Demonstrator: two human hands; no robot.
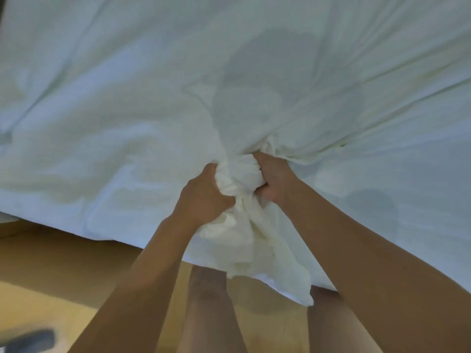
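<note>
Wooden floor [63, 263] below — both hands [204, 194] bunch creased white sheet [239, 174].

Floor [63, 263]: smooth, tan-yellow, wood-toned, takes the lower part of the view. Bed [51, 215], white-covered, sits along the floor's far side and overhangs it. A shadow band runs on the floor just under that edge. Dark blurred object [30, 338] lies on the floor, near left; can't tell what it is. Narrow dark strip [1, 11] well beyond the floor, top-left corner. Light is soft: cool on the bed, warm on the floor.
</note>
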